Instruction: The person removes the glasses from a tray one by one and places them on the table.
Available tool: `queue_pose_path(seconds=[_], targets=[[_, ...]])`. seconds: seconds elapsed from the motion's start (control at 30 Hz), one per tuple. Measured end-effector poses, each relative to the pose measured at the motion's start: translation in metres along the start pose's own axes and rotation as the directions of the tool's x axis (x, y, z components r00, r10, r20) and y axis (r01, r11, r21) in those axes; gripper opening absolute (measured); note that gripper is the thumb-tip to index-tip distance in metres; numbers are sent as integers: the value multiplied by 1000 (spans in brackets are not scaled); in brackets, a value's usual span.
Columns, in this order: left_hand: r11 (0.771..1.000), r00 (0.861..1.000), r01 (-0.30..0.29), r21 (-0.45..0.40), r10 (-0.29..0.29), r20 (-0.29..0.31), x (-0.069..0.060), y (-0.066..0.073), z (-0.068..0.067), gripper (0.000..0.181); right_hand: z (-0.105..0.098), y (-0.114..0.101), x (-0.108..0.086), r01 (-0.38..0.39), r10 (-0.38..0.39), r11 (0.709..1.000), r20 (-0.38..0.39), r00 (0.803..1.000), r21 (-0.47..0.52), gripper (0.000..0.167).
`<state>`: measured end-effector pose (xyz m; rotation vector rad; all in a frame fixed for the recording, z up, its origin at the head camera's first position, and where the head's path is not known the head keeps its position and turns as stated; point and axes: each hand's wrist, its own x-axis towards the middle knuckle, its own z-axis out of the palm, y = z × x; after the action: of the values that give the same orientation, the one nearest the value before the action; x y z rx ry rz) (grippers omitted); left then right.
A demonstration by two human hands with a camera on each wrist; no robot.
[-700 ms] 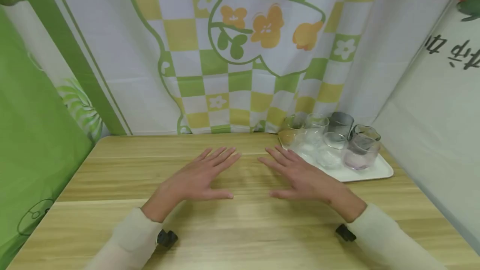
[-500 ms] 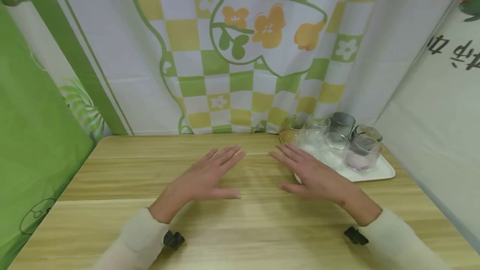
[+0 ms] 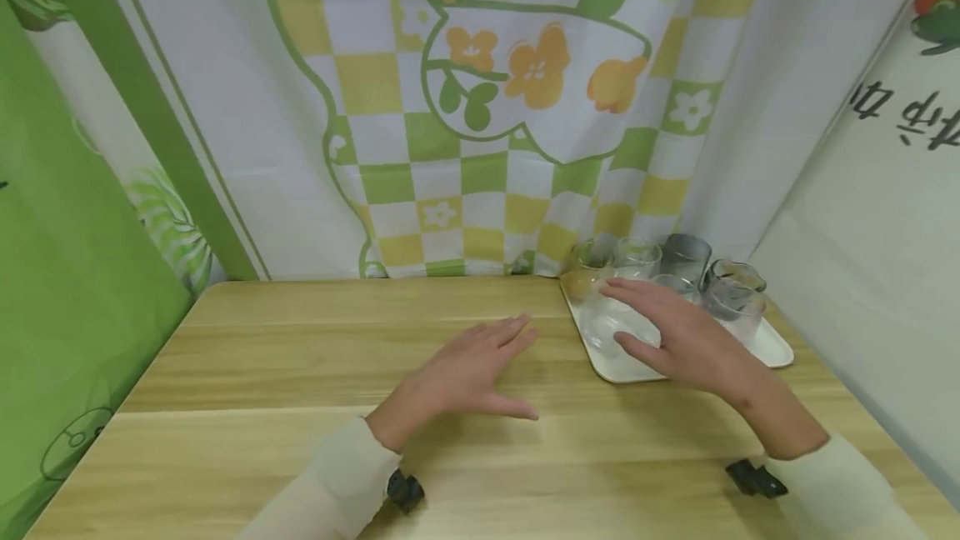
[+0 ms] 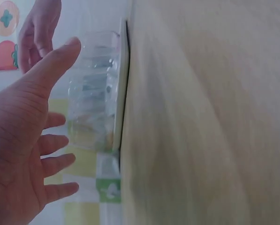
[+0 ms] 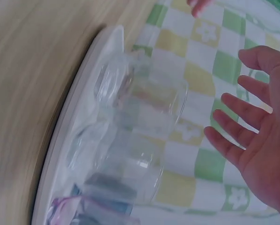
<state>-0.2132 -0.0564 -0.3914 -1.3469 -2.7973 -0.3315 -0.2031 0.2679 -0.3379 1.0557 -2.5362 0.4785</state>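
Note:
A white tray at the table's right rear carries several glasses: an amber one at its left rear, a dark grey one at the back, and clear ones. My right hand hovers over the tray's front part, fingers extended, partly hiding the clear and pinkish glasses. In the right wrist view that hand is apart from the clear glasses. Left of the tray, my left hand is held above the table, fingers spread and holding nothing; it also shows in the left wrist view.
The wooden table reaches back to a checked, flower-printed curtain. Green cloth hangs on the left side, and a white printed sheet stands along the right, close to the tray.
Both hands have moved to the right. The right hand has gone from beside the tray to over it, and the left hand has come nearer the tray. The view has tilted slightly.

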Motion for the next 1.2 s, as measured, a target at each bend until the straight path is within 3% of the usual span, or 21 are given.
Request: queue_pose_path(seconds=[0.17, 0.27, 0.4, 0.47, 0.63, 0.9, 1.0, 1.2], targets=[[1000, 1000, 26, -16, -26, -3, 11, 4, 10, 109, -6, 15, -6, -15, 12, 1000, -112, 994, -26, 50], [996, 999, 49, -73, -49, -1, 19, 5, 15, 105, -11, 25, -11, -48, 42, 998, -177, 983, -27, 47], [979, 996, 84, -187, -86, -3, 31, 7, 20, 97, -18, 40, -19, -164, 168, 986, -250, 954, 35, 38], [967, 995, 94, -235, -98, -5, 37, 8, 21, 95, -22, 48, -24, -264, 283, 959, -282, 917, 102, 31], [960, 992, 120, -253, -125, -4, 50, 11, 27, 94, -29, 72, -41, -482, 534, 845, -322, 782, 230, 28], [970, 990, 142, -199, -137, 41, 72, 17, 36, 96, -27, 120, -79, -675, 722, 690, -325, 611, 262, 35], [970, 989, 144, -195, -134, 59, 80, 19, 40, 98, -26, 131, -89, -731, 768, 637, -287, 573, 246, 39], [963, 980, 187, -196, -168, 105, 91, 21, 45, 100, -26, 145, -102, -779, 804, 595, -160, 573, 197, 49]])
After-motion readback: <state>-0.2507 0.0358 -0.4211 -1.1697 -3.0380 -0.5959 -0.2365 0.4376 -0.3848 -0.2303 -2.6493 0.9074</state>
